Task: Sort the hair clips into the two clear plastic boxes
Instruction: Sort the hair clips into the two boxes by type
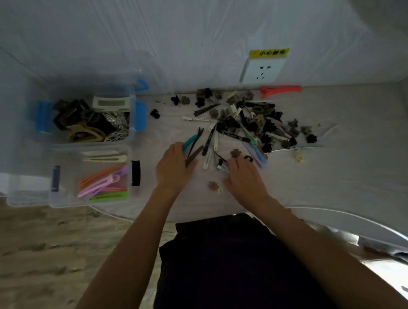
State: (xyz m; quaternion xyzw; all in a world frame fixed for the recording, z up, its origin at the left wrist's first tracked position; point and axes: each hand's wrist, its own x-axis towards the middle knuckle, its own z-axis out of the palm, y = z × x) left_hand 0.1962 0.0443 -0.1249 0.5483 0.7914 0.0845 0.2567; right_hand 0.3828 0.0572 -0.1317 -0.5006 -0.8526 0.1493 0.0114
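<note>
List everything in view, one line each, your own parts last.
far box: one, clear with blue latches, left, holds dark and beige claw clips
near box: one, clear, left front, holds orange, pink, green and cream long clips
clip pile: many, mostly black, brown, white, table centre
red clip: one, by the wall
socket: one, white, yellow label above, on wall
left hand: on long clips at the pile's edge; grip unclear
right hand: flat, open, near small clips
</note>
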